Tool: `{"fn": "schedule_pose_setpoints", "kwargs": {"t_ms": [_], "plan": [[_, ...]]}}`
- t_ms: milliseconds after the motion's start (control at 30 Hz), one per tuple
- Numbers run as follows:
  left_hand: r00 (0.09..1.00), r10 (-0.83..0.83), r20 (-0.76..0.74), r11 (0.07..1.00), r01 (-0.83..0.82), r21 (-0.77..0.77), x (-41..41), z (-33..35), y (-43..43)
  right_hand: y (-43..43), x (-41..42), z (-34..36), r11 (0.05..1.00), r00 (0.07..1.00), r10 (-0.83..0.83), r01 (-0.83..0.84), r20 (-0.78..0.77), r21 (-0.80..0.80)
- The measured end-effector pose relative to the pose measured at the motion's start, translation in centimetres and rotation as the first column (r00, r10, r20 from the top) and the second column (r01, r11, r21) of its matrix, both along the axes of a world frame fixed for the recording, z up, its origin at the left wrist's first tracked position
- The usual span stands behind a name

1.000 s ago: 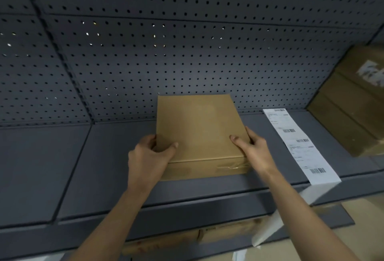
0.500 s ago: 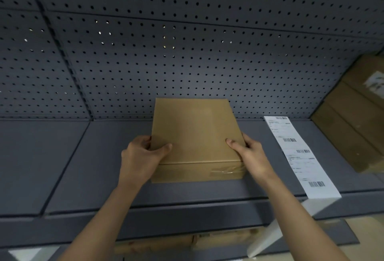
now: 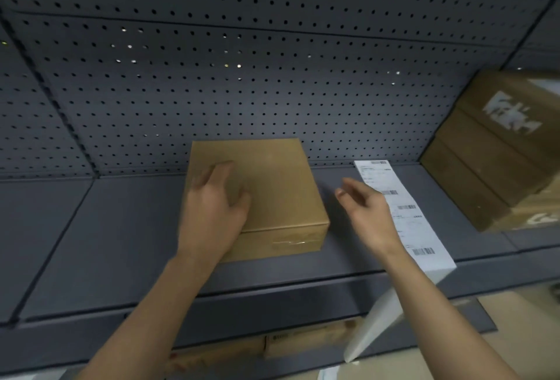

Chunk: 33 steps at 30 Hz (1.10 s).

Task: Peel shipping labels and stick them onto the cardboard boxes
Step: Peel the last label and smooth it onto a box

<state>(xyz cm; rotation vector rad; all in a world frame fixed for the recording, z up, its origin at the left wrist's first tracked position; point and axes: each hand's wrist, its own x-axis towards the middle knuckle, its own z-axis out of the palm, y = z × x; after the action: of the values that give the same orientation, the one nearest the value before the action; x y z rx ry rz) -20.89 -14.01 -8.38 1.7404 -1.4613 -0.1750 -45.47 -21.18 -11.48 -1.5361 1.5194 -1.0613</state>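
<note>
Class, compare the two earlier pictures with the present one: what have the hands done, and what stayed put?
The left hand let go of the cardboard box and moved over its top; the right hand let go too and swung right, toward the label strip. Box and strip stayed on the shelf.

Grey shelf (image 3: 106, 243) — cardboard box (image 3: 272, 186), label strip (image 3: 412, 219) draped over its edge, stacked boxes (image 3: 497, 161) at right

Grey shelf (image 3: 121, 243), perforated back panel (image 3: 272, 76)
</note>
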Motion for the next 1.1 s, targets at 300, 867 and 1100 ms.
{"fn": "schedule_pose_setpoints", "kwargs": {"t_ms": [300, 867, 1100], "plan": [[0.869, -0.473, -0.144, 0.867, 0.488, 0.102, -14.0, -1.4, -2.2, 4.5, -11.8, -1.1, 0.990, 0.941, -0.104, 0.066, -0.321, -0.126], [0.880, -0.459, -0.122, 0.801, 0.470, 0.371, -23.4, -7.3, -4.1, 3.8, -19.7, -8.1, 0.940, 0.639, 0.145, -0.327, -0.755, -0.096], [0.882, -0.427, -0.199, 0.805, 0.471, 0.361, -24.2, -8.0, -4.2, 3.5, -20.6, -7.3, 0.914, 0.682, 0.122, -0.360, -0.721, -0.186]]}}
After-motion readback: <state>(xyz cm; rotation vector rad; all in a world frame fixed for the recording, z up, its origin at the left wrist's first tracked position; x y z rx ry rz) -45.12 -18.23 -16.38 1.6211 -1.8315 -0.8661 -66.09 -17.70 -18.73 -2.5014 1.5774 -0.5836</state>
